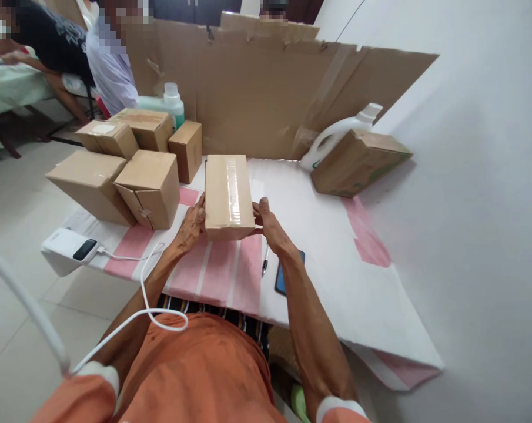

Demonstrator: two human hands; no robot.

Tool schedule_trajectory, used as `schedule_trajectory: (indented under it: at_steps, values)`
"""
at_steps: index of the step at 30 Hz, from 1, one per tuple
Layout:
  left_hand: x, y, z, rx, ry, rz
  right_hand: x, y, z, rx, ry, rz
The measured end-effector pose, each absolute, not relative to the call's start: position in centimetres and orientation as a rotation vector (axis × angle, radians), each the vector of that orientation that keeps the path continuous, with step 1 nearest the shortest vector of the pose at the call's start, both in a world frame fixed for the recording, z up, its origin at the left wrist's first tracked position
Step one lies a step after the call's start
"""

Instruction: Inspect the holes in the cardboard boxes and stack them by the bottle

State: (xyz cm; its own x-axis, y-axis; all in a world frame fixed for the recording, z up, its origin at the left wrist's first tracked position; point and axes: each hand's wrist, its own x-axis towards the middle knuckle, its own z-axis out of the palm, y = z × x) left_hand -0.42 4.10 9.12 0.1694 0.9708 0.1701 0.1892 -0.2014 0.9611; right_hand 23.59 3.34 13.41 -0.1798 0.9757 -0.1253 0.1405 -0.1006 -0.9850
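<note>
Between my two hands is a brown cardboard box (219, 194) with a strip of clear tape along its top. My left hand (194, 223) presses against its left side, the fingers partly hidden by the box. On the other side my right hand (268, 223) grips the right face near the front corner, thumb up and some fingers reaching under the lower edge. Whether the box rests on the table or is slightly lifted, I cannot tell. Close to my right forearm lie a pen (264, 264) and a blue-screened phone (281, 281), partly covered by that arm.
Several cardboard boxes (153, 182) stand at the left, with a green-liquid bottle (174, 106) behind. A tilted box (358, 164) leans by a white jug (336, 132) at right. A cardboard panel (257, 94) closes the back. A white cable (146, 288) runs from a power bank (69, 245). People sit beyond.
</note>
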Motion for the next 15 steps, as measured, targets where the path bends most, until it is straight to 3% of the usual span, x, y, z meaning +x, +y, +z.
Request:
schedule_trajectory:
  at_steps: [15]
  values:
    - [-1.9,-0.1,12.4,1.013,0.848,0.995,24.4,-3.2,16.7,-1.150,-1.584,0.985]
